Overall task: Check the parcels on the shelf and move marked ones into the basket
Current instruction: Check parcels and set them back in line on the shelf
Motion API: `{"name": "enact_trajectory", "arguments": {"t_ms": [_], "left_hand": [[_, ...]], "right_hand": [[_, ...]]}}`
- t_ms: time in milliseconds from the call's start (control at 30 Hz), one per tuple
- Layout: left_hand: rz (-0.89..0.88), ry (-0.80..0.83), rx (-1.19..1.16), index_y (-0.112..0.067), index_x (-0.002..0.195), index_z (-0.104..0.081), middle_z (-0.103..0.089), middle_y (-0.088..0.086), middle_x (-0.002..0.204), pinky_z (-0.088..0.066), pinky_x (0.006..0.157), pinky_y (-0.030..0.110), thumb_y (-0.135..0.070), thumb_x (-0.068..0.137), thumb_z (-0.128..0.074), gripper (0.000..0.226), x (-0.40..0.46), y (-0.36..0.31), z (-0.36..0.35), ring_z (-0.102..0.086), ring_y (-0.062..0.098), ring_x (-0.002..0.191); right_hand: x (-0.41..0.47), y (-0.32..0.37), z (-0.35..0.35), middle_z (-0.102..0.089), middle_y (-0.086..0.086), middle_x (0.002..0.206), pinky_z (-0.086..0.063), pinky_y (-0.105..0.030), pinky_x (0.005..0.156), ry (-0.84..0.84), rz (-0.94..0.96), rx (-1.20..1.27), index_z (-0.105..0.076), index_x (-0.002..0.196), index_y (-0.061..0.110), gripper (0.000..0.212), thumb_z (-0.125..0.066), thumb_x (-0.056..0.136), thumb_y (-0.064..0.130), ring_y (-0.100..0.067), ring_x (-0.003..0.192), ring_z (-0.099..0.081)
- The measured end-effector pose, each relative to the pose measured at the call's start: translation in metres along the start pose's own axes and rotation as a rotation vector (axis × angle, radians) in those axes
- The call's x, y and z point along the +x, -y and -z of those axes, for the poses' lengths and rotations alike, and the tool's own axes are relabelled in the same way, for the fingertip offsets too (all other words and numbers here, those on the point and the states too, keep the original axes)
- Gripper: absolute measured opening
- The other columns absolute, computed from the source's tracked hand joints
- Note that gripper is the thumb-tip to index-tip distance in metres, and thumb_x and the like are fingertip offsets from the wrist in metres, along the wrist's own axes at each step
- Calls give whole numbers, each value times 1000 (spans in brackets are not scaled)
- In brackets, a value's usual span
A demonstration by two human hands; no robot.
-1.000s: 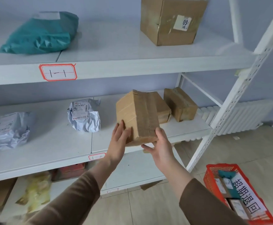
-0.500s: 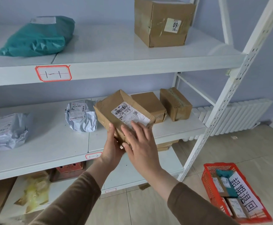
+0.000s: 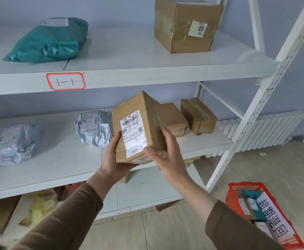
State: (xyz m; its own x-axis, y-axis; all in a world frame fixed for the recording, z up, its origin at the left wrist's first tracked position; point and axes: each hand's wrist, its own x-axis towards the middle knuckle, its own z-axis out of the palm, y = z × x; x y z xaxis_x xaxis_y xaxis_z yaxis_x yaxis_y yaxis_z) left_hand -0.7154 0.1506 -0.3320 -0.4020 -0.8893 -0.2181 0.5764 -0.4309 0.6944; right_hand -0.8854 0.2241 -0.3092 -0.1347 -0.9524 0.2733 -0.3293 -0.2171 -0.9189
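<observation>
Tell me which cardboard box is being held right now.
The labelled box, gripped by the left hand and right hand; the other boxes sit on shelves.

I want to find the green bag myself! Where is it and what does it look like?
Look at the white shelf rack and go to its top board. At the left end lies the teal plastic bag, crinkly and soft; its only neighbour up there is a big brown cardboard box.

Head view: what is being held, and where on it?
A brown cardboard parcel with a white label: left hand under its lower left corner, right hand gripping its lower right edge.
</observation>
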Motion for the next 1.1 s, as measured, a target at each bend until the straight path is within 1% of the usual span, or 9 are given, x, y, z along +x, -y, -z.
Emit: {"name": "enact_trajectory", "arguments": {"t_ms": [133, 267, 333, 500, 667, 767, 867, 967, 1100], "left_hand": [[10, -21, -75, -22, 145, -61, -63, 12, 146, -36, 117, 54, -61, 101, -40, 63, 0, 8, 9, -61, 33, 130], [-52, -28, 86, -18, 140, -64, -68, 14, 138, -47, 108, 47, -53, 102, -46, 55, -4, 6, 3, -71, 28, 117], [-115, -7, 236, -17, 145, -58, -65, 14, 142, -50, 106, 44, -45, 102, -52, 52, -4, 7, 1, -68, 28, 123], [-233, 89, 454, -32, 155, -43, -60, 6, 150, -41, 116, 52, -29, 97, -58, 60, -5, 12, -2, -54, 30, 140], [-151, -46, 467, -33, 155, -40, -63, 3, 146, -40, 118, 50, -43, 92, -70, 71, -3, 23, 4, -61, 20, 132], [-56, -184, 417, -25, 148, -43, -65, -1, 138, -48, 101, 35, -46, 98, -63, 57, -9, 35, 11, -64, 9, 118], [48, -244, 422, -25, 141, -49, -64, -7, 131, -42, 85, 28, -46, 102, -58, 45, -9, 40, 20, -60, 7, 114], [70, -327, 464, -25, 141, -52, -66, -6, 127, -43, 90, 34, -50, 101, -58, 47, 10, 32, 37, -61, 14, 114], [68, -375, 600, -33, 133, -57, -67, -8, 125, -34, 116, 47, -61, 93, -59, 49, 52, 9, 51, -57, 18, 119]], "right_hand": [[-15, 3, -15, -22, 20, 165, -36, -27, 111, -112, 64, -242, -27, 156, 41, 97, -63, 74, 79, -6, 144, -29], [-10, -16, -9, -47, 16, 152, -51, -39, 108, -52, -88, 67, -38, 149, 44, 86, -69, 76, 76, -8, 134, -51], [-7, -27, -3, -59, 13, 143, -54, -35, 105, -16, -207, 261, -44, 147, 44, 75, -70, 80, 64, -1, 122, -63], [-4, -44, 5, -69, 17, 131, -47, -45, 113, -32, -371, 418, -55, 138, 46, 51, -64, 88, 47, -3, 122, -63], [-1, -51, 1, -71, 12, 126, -48, -49, 111, -81, -497, 425, -58, 132, 40, 42, -66, 91, 45, -13, 119, -64], [10, -60, -4, -68, 6, 122, -47, -49, 111, -69, -643, 386, -55, 116, 37, 23, -64, 97, 46, -17, 113, -64], [28, -69, -20, -67, -2, 113, -46, -51, 109, -60, -736, 330, -51, 109, 29, 29, -67, 94, 49, -25, 120, -61], [56, -77, -41, -66, -11, 123, -46, -48, 105, -30, -758, 312, -49, 111, 23, 42, -70, 89, 52, -27, 116, -63], [101, -86, -64, -68, -3, 119, -45, -46, 108, 2, -756, 278, -58, 109, 25, 38, -68, 89, 56, -25, 116, -62]]}}
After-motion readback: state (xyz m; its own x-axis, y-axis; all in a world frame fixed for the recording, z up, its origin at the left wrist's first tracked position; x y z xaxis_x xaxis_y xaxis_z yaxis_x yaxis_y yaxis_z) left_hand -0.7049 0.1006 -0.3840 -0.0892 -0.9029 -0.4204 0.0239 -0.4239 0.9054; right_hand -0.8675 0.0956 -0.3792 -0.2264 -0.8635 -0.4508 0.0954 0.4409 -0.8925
